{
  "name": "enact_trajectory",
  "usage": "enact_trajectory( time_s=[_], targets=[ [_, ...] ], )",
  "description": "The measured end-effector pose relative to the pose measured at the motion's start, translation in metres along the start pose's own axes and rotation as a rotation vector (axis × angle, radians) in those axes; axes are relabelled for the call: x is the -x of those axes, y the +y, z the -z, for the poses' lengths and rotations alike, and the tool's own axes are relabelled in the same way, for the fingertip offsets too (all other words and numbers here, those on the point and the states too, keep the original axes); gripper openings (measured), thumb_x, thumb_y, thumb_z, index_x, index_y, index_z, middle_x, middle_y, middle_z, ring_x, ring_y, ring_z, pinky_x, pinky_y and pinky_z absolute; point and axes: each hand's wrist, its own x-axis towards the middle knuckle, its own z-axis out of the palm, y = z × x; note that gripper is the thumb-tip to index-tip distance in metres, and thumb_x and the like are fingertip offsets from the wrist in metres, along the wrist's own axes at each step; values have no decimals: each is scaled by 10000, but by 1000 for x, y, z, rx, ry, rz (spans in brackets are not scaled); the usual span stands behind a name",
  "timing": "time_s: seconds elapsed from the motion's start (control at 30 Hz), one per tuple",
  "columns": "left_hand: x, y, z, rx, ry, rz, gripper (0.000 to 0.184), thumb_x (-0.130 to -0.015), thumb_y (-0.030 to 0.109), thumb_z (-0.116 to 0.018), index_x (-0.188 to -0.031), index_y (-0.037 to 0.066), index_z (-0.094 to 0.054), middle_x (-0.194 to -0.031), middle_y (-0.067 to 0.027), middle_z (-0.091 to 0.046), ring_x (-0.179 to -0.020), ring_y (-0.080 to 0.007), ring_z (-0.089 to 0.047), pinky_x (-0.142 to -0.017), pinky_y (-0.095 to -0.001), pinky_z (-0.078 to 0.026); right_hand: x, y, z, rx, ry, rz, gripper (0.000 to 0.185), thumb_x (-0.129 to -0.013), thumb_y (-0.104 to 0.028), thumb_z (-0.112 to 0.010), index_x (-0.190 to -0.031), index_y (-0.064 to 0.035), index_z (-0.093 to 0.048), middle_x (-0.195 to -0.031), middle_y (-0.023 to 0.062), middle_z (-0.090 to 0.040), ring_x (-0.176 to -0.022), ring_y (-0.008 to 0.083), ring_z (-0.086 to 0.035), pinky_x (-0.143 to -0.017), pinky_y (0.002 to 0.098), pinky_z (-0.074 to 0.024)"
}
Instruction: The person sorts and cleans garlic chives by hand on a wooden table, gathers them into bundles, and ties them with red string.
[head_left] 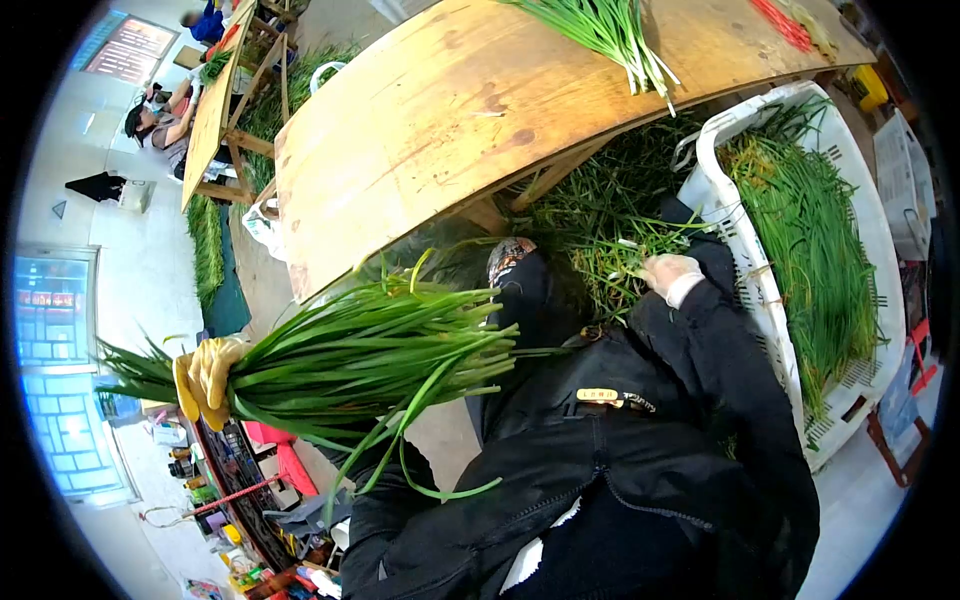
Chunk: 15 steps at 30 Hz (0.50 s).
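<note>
My left hand [207, 380], in a yellow glove, is closed around a large bunch of green chives [370, 350]. The bunch lies sideways, its leaf tips sticking out left of the glove and its stalk ends fanned to the right. In a thin whitish glove, my right hand [674, 277] has its fingers curled above a heap of loose chive leaves and trimmings [610, 285] by my lap. What it pinches, if anything, is too small to name. Another bunch of chives [600, 35], pale ends toward me, rests on the wooden table [430, 130].
A white plastic crate [765, 290] full of loose chives [810, 250] stands on my right. Red strips [783, 22] lie on the table's far right. Cut leaves cover the floor beneath the table. Another person [165, 125] is at a second table [215, 100], upper left.
</note>
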Motion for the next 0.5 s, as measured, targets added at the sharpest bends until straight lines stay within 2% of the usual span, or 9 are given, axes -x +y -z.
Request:
enact_trajectory(
  time_s=[0.03,0.07,0.1,0.13,0.2,0.23,0.33,0.4,0.5],
  targets=[
    [-4,-3,-2,12,-12,37,112,-811,36,-460,-760,35,-560,-607,-71,-614,-550,-137,-562,-742,-257,-458,-21,15,-36,21,-146,-86,405,-797,-258,-536,-1164,-103,-464,-838,121,-615,-791,281,-595,-696,377,-460],
    [-7,-6,-4,24,-22,72,92,-787,21,-484,-745,31,-565,-606,-82,-618,-559,-149,-572,-748,-266,-459,-1,-16,22,11,-175,-66,513,-788,-278,-548,-1243,-120,-369,-1035,126,-551,-884,282,-562,-737,377,-464],
    [-7,-10,-7,-37,-15,22,265,-872,54,-333,-742,44,-564,-584,-67,-604,-531,-132,-554,-731,-253,-465,-4,-33,42,-152,-11,67,528,-779,-331,-544,-1226,-97,-393,-1132,144,-503,-1002,283,-509,-844,370,-405],
    [-9,-15,-8,-39,-14,22,265,-872,54,-333,-742,44,-564,-584,-67,-604,-531,-132,-554,-731,-253,-465,-19,-46,40,-287,263,318,455,-803,-317,-526,-1184,-83,-436,-1157,115,-493,-1041,269,-484,-877,354,-385],
    [-14,-25,-7,59,-84,4,268,-869,48,-336,-733,47,-567,-594,-71,-609,-531,-132,-559,-730,-256,-472,-46,-76,51,-691,238,754,331,-848,-264,-474,-1119,-77,-506,-1150,108,-501,-1052,266,-474,-907,352,-363],
    [-15,-30,-9,28,-88,-50,259,-866,47,-344,-740,45,-570,-607,-77,-614,-542,-131,-567,-728,-260,-478,-50,-89,61,-811,127,862,394,-842,-297,-487,-1176,-88,-472,-1183,119,-478,-1073,267,-456,-924,352,-342],
    [-22,-35,-9,17,-138,-42,243,-863,51,-359,-749,40,-574,-612,-78,-615,-546,-131,-569,-736,-265,-476,-51,-128,73,-913,254,1043,614,-742,-332,-632,-1246,-69,-399,-1269,121,-404,-1154,248,-386,-971,330,-288],
    [-22,-38,-9,-3,-105,-50,237,-862,48,-364,-757,38,-576,-615,-82,-616,-550,-133,-571,-743,-266,-473,-42,-142,79,-1375,-45,942,581,-687,-170,-699,-1199,-51,-452,-1187,103,-491,-1083,167,-450,-945,302,-323],
    [-24,-40,-5,25,-174,7,220,-858,50,-379,-760,35,-575,-620,-84,-616,-551,-137,-571,-753,-268,-470,-50,-148,61,-1386,-310,758,378,-688,-158,-721,-1001,-6,-575,-927,57,-579,-868,111,-520,-772,259,-406]
  ],
)
